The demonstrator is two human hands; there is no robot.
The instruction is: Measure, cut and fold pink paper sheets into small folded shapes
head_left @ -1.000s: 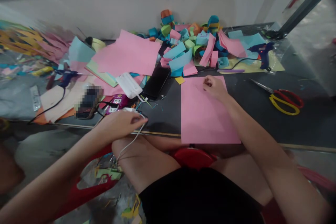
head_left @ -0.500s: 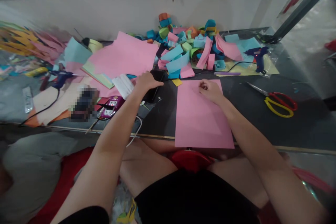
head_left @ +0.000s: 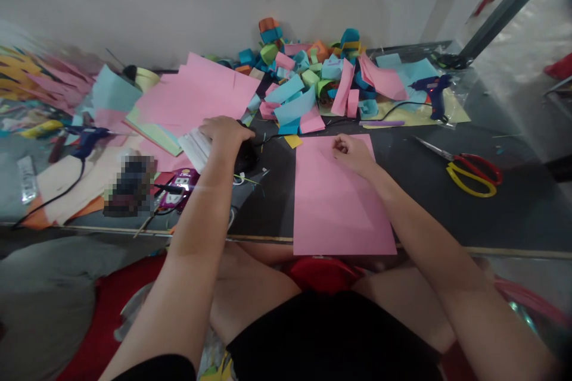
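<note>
**Left hand on phone, right on pink sheet**

Table [head_left: 447, 214]: dark top, paper litter along the back. Big pink pile [head_left: 192, 95] back left, scrap heap [head_left: 308, 65] back centre. Pink sheet [head_left: 339, 202] lies flat at the front edge. Left hand [head_left: 226, 131] is curled down over the black phone [head_left: 246, 158], which sits just left of the sheet, beside a white pack [head_left: 194, 149]; grip looks closed on it. Right hand [head_left: 353, 152] rests on the sheet's top edge, fingers loosely curled, nothing visibly held. Scissors [head_left: 471, 172] well right. Glue gun [head_left: 431, 92] back right.
</note>
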